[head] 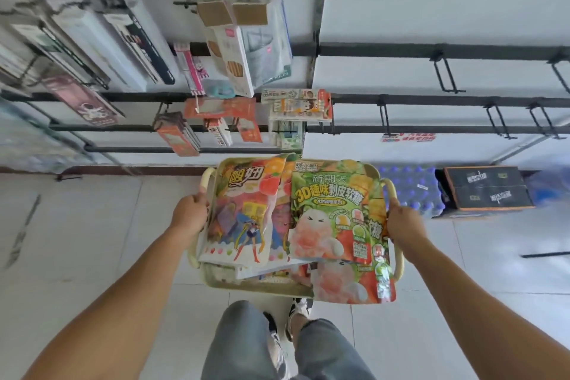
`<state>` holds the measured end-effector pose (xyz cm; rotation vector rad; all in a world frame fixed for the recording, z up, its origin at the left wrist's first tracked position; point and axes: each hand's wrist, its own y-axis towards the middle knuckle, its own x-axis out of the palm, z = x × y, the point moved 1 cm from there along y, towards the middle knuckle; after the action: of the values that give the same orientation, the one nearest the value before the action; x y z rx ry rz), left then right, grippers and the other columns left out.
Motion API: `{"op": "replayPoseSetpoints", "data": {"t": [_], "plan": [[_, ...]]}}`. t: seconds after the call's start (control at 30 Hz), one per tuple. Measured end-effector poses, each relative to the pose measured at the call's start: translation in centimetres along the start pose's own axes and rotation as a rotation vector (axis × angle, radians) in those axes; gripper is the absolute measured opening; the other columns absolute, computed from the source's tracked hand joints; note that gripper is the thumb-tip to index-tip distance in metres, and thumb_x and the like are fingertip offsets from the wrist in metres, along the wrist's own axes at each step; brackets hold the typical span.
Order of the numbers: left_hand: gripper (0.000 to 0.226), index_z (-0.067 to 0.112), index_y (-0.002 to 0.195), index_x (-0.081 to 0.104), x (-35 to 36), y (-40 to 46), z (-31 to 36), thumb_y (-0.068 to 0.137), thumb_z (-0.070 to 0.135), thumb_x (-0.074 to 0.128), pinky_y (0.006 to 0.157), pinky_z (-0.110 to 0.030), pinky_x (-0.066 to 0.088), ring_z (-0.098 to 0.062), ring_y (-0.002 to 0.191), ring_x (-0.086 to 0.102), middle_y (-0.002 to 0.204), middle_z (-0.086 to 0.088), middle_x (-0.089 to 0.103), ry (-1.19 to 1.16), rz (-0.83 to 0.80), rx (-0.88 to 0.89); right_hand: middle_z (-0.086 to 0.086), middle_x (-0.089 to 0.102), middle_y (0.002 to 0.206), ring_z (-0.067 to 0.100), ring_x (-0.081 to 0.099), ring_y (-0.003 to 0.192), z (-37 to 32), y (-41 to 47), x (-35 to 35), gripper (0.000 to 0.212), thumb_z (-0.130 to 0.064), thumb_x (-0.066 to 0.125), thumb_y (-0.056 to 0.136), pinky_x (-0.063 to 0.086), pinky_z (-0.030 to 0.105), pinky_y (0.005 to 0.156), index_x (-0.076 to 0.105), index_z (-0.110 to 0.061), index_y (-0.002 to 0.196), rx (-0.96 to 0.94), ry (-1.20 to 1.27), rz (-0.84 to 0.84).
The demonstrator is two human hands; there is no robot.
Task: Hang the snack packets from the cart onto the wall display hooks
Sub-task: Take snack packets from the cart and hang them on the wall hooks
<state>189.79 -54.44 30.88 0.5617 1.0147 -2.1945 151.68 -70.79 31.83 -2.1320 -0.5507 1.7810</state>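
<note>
the left hand [188, 211] is wrapped round the cart [253, 285] handle at its left edge, and the right hand [402, 220] is clenched on the handle at its right edge. neither holds a packet. the cream cart stands on the tiled floor [77, 241] just before the wall display, heaped with snack packets: an orange packet [243, 213] along the left side, a green packet [331, 210] lying across the right side, and a second green packet [354, 282] sagging over the near right corner of the cart.

judging from this, the overhanging packet is the likeliest trouble: a push or a jolt of the cart could tip it onto the floor, since part of it lies past the rim. the loose heap could also slide when the top packet is lifted. the bare hooks [445, 75] sit to the right of the filled ones, so the cart may need shifting that way, and a glossy packet with a small hang hole could miss the hook tip and drop.

the green packet reads "3d趣味剥皮软糖" under "新期天"; the orange one carries large yellow characters, seemingly "酸妞". a hanging pouch [268, 49] on the wall shows "ruler".
</note>
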Motion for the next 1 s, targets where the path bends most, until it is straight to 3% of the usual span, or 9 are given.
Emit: {"op": "replayPoseSetpoints", "data": {"t": [0.13,0.33,0.47,0.6,0.73,0.83,1.0], "plan": [[0.056,0.010,0.074,0.053,2.0,2.8,-0.6,0.105,0.050,0.028,0.062,-0.036,0.037,-0.025,0.059,0.045,0.063,-0.007,0.048,0.041,0.009,-0.026,0.018,0.058,0.090,0.037,0.064,0.089,-0.7,3.7,1.8,0.048,0.002,0.030,0.100,0.040,0.035,0.063,0.033,-0.001,0.148,0.003,-0.019,-0.025],[0.054,0.007,0.081,0.059,4.7,8.4,-1.6,0.106,0.045,0.031,0.065,-0.038,0.042,-0.030,0.070,0.053,0.072,-0.012,0.057,0.106,-0.033,-0.053,0.003,0.049,0.068,0.022,0.047,0.064,-0.9,7.9,5.6,0.036,-0.005,0.032,0.100,0.036,0.032,0.063,0.050,0.001,0.131,0.110,0.105,-0.054],[0.057,0.006,0.088,0.063,6.4,12.2,-1.7,0.105,0.049,0.029,0.070,-0.044,0.050,-0.038,0.079,0.062,0.086,-0.021,0.065,0.144,-0.035,-0.047,0.008,0.056,0.077,0.024,0.050,0.067,-1.9,10.9,7.1,0.033,-0.007,0.034,0.101,0.037,0.033,0.064,0.052,0.001,0.127,0.122,0.146,-0.048],[0.059,0.008,0.084,0.061,8.1,15.3,-2.4,0.105,0.051,0.027,0.074,-0.048,0.053,-0.046,0.090,0.065,0.083,-0.023,0.064,0.170,-0.031,-0.048,0.023,0.064,0.096,0.033,0.056,0.081,-2.8,14.1,8.9,0.031,-0.006,0.031,0.103,0.034,0.033,0.065,0.051,0.003,0.125,0.140,0.193,-0.036],[0.057,0.011,0.082,0.061,9.7,18.8,-2.8,0.104,0.052,0.028,0.079,-0.050,0.054,-0.045,0.091,0.065,0.091,-0.026,0.067,0.179,-0.019,-0.029,0.022,0.064,0.092,0.026,0.045,0.072,-2.7,16.7,11.5,0.035,-0.015,0.025,0.106,0.032,0.034,0.063,0.056,0.002,0.112,0.186,0.211,-0.017],[0.060,0.007,0.088,0.063,11.1,21.3,-2.8,0.104,0.053,0.028,0.079,-0.050,0.054,-0.044,0.091,0.065,0.091,-0.024,0.067,0.200,-0.024,-0.007,0.007,0.051,0.072,0.024,0.042,0.065,-2.8,18.8,13.1,0.036,-0.015,0.024,0.106,0.031,0.033,0.061,0.056,0.000,0.110,0.221,0.212,-0.008],[0.055,0.010,0.082,0.062,12.9,25.0,-1.7,0.104,0.051,0.032,0.081,-0.053,0.054,-0.047,0.092,0.065,0.097,-0.029,0.068,0.168,0.016,0.025,0.026,0.060,0.094,0.025,0.043,0.068,-3.5,22.0,13.9,0.044,-0.020,0.020,0.108,0.032,0.035,0.067,0.056,0.003,0.117,0.237,0.290,0.045]]}}
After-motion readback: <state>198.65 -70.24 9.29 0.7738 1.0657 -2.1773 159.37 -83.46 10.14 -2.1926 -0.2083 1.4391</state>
